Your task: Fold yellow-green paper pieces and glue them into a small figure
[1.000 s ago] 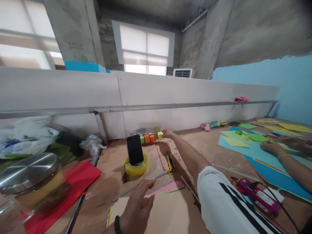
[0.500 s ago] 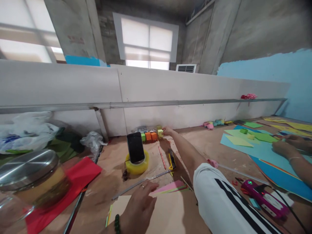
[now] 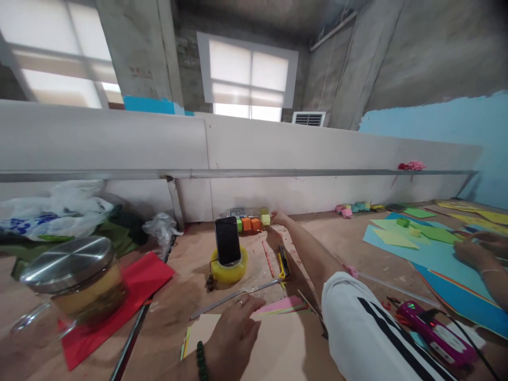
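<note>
Far out at the back of the table, my right hand [image 3: 280,218] has its fingers closed at the right side of a pale yellow paper cube [image 3: 265,219]. That cube stands at the end of a row with orange paper cubes [image 3: 251,225] and a green one [image 3: 239,224], partly hidden by the phone. My left hand [image 3: 237,330], wearing a ring and green beads, lies loosely spread on a stack of beige paper [image 3: 280,344]. Pink paper sheets [image 3: 282,305] stick out beyond its fingertips.
A phone [image 3: 227,241] leans upright on a yellow tape roll [image 3: 234,270]. A yellow cutter [image 3: 283,263] and a metal rod [image 3: 238,295] lie before me. A glass teapot [image 3: 87,286] stands left; a magenta device [image 3: 436,330] and another person's hands [image 3: 474,251] are right.
The view has shifted, so everything sits slightly further right and mostly lower in the picture. My right hand stays at the yellow cube, and my left hand stays on the paper.
</note>
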A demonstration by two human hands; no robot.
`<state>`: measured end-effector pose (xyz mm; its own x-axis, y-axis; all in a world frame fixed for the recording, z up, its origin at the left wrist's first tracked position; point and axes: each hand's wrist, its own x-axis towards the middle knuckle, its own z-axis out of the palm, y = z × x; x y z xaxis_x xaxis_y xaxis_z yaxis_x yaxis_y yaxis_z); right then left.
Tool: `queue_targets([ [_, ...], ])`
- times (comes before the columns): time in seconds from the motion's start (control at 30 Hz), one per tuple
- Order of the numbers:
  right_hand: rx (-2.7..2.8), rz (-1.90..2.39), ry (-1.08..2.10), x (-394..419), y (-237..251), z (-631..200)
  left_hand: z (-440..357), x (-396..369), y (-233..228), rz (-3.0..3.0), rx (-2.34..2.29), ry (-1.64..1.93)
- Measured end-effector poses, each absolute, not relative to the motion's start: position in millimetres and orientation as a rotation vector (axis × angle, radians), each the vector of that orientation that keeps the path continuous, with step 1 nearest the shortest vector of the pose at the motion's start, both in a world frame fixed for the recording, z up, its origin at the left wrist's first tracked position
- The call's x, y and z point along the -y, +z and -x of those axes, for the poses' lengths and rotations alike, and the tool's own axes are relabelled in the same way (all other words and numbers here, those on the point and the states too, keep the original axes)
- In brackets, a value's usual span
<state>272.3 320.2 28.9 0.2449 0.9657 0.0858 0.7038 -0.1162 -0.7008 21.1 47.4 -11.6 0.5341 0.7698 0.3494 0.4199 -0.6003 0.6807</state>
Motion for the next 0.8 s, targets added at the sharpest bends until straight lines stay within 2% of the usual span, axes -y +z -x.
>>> queue_targets([
  [0.4,1.585,2.136,0.373,-323.4,24.3,-271.6,-21.1,-48.3,-17.2,-2.285,-0.892,0.854],
  [0.8,1.519,2.151,0.381,-319.9,5.2,-255.1,-23.4,-47.6,-18.0,-2.266,-0.901,0.823],
])
